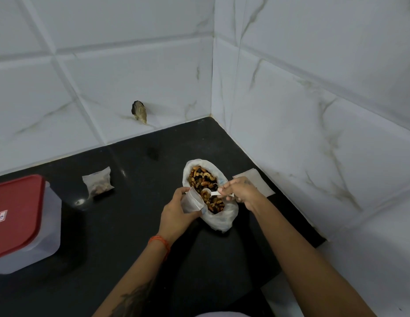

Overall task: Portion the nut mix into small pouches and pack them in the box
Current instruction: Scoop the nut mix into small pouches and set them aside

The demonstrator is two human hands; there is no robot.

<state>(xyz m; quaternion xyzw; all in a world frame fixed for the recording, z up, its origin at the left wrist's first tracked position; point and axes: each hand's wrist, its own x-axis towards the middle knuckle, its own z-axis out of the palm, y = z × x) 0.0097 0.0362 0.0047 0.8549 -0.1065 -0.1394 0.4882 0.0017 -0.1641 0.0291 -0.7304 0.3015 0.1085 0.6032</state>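
Black desk [135, 225] set in a corner of white marble-look wall tiles [130, 72]; dim, even light.

Hands, working outward:
- Right hand [239, 191]: fingers pinched on the handle of a small white plastic spoon [211, 193]. Spoon bowl sits just over the nut mix [203, 178], pointing toward the pouch mouth. Load in the bowl: cannot tell.
- Left hand [176, 213]: curled round a small clear pouch [192, 201], mouth held wide and tilted toward the spoon, directly above the near edge of the bulk bag [219, 219].
- Bulk bag: thin white plastic, rim rolled down, slumped on the desk w/ no rigid support. Nut mix inside is brown/dark w/ pale cashew-type pieces, dry-looking, loose.
- Filled pouch [99, 182]: stands on the desk, well apart to the left, approx. between bag and box.
- Box [23, 223]: translucent body, red lid on; at the far left edge.
- Flat paper-like sheet [254, 184] lies behind the right hand, near the wall.

Risks (judgement):
1. Spill at transfer: pouch mouth is soft and narrow vs. spoon; a collapse or misaligned tip drops nuts. Most would land back in the bag while the pouch stays above it.
2. Bag slump: pressing the spoon against the limp wall may fold the rim and scatter mix on the desk.
3. Overfill: pouch may not close.
4. Lid is on; box needs opening before packing.
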